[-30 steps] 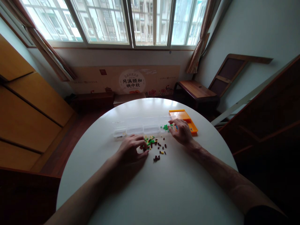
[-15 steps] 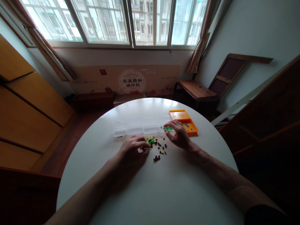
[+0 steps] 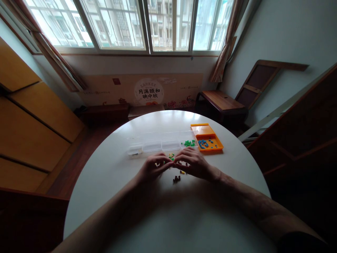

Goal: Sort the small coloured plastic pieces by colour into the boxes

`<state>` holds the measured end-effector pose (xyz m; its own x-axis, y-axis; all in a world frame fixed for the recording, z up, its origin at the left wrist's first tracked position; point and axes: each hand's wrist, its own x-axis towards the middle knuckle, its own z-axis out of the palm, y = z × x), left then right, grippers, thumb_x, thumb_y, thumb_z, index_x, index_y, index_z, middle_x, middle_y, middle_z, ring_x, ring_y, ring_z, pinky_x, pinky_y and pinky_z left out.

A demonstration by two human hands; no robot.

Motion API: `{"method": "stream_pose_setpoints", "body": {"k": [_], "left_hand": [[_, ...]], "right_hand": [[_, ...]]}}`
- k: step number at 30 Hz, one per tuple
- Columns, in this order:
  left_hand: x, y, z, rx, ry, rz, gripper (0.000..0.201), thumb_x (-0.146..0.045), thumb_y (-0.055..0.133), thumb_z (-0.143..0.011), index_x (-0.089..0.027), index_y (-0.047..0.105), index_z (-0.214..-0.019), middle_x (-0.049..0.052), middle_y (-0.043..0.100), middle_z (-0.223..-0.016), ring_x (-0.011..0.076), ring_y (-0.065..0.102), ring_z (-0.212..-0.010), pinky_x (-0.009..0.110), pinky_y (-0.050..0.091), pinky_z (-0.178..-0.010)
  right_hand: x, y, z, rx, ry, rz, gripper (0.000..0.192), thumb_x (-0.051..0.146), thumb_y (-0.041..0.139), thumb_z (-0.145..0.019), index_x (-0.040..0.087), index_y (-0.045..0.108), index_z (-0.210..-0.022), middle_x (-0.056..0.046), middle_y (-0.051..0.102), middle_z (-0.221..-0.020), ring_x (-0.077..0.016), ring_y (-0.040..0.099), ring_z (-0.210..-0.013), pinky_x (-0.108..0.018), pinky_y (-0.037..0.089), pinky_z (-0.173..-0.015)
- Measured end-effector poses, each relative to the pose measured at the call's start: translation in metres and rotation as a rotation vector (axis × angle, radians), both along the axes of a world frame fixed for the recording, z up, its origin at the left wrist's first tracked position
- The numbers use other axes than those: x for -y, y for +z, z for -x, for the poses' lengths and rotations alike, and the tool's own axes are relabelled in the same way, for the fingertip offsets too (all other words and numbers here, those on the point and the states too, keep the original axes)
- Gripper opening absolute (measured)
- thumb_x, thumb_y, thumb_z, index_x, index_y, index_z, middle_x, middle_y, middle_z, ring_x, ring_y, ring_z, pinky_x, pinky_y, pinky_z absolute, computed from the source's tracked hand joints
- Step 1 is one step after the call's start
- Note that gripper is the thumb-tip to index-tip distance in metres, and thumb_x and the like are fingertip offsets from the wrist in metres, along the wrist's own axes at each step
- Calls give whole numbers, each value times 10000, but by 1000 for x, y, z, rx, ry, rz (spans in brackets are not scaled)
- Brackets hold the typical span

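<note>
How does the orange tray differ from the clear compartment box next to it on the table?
The orange tray is opaque and one open well; the clear compartment box is see-through, longer, and split into several cells. The orange tray holds blue pieces; the clear compartment box holds green pieces in its right-end cell. Both are shallow and sit on the white table, beyond both hands.

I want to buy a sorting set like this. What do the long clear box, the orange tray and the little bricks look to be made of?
Clear box: likely thin transparent plastic, glossy; the white table shows through its compartments. Orange tray: opaque moulded plastic by its even colour and raised rim, with a slight sheen. Little bricks: probably hard plastic in solid colours, too small to judge the finish.
</note>
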<state>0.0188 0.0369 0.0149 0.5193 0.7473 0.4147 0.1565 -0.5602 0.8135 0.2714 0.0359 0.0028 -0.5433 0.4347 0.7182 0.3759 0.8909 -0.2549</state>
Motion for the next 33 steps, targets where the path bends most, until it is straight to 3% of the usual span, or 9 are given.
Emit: {"method": "stream_pose_setpoints", "body": {"k": [5,11,14,17,20,26,30,33], "left_hand": [[-1,1,5,-44,50,-40,214,-352,729,-1056,-188,855,-1001,68,746,-896,139,636,-732,253,503,-667],[-8,-8,20,-357,245,-329,130,-304,729,-1027,-233,822,-971,45,769,-979,166,688,-809,294,514,-775],[-9,-12,23,-430,258,-354,111,-286,717,-1022,-242,814,-994,41,774,-1021,180,703,-847,312,517,-807],[-8,-10,22,-442,230,-353,103,-272,714,-1016,-248,813,-1000,34,771,-1022,183,706,-862,315,513,-817],[-6,-5,20,-429,204,-338,132,-300,708,-1023,-245,815,-968,34,753,-980,180,694,-846,311,511,-796],[-4,3,13,-412,164,-302,72,-270,740,-974,-237,788,-930,26,736,-951,180,671,-845,299,501,-773],[-4,0,10,-443,168,-287,18,-225,764,-929,-235,761,-943,21,720,-952,183,655,-852,296,495,-778],[-5,-2,11,-450,166,-284,44,-221,772,-915,-234,760,-956,21,712,-951,183,651,-850,296,493,-775]], "right_hand": [[-2,0,-4,-21,-58,-13,10,255,736,-1069,260,742,-1064,-11,822,-996,-196,732,-884,-376,537,-880],[-18,-5,-22,-219,-430,117,67,257,713,-1045,250,750,-989,-30,796,-957,-241,725,-914,-414,540,-915],[-29,-14,-33,-260,-608,190,63,266,702,-1015,236,753,-993,-44,793,-962,-269,717,-916,-432,535,-912],[-34,-19,-37,-237,-697,246,117,259,692,-987,222,758,-1076,-62,788,-981,-288,701,-919,-440,536,-899],[-30,-18,-30,-203,-631,247,167,241,690,-987,211,737,-1144,-69,764,-1002,-281,683,-929,-442,541,-910],[-9,-7,-6,48,-261,151,127,259,700,-1035,251,750,-1152,-71,753,-1139,-273,663,-1068,-447,541,-1002],[-3,-9,0,180,-220,125,236,285,749,-1019,262,756,-1254,-79,750,-1211,-285,655,-1101,-468,544,-1009],[-3,-12,0,200,-225,158,200,276,767,-1008,265,775,-1207,-69,748,-1204,-278,653,-1114,-466,547,-1029]]}}
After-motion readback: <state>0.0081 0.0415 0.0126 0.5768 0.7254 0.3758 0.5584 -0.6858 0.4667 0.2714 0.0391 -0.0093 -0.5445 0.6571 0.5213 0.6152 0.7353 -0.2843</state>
